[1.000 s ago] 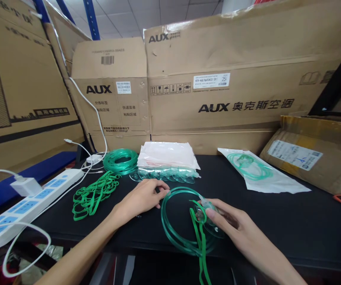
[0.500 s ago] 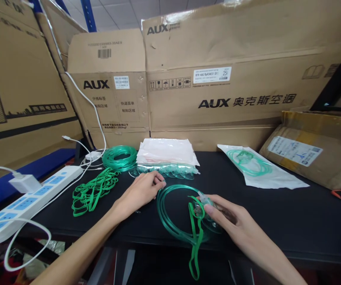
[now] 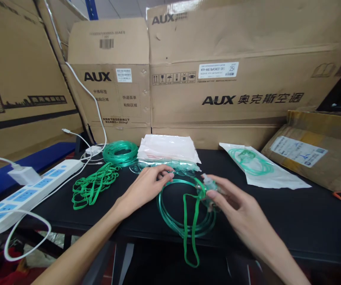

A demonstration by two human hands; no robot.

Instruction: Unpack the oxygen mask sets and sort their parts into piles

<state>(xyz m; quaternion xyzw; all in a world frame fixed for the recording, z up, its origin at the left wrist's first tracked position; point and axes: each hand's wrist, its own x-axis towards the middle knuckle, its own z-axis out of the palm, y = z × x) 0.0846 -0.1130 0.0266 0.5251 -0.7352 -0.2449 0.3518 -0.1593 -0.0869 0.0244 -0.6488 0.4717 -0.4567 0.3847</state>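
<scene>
Right hand (image 3: 229,202) grips clear mask (image 3: 208,189); left hand (image 3: 146,186) pinches its tubing coil (image 3: 173,211).

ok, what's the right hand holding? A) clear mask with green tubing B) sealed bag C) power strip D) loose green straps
A: the right hand grips the clear mask above the tubing coil; the power strip, sealed bag and loose straps lie untouched.
</scene>
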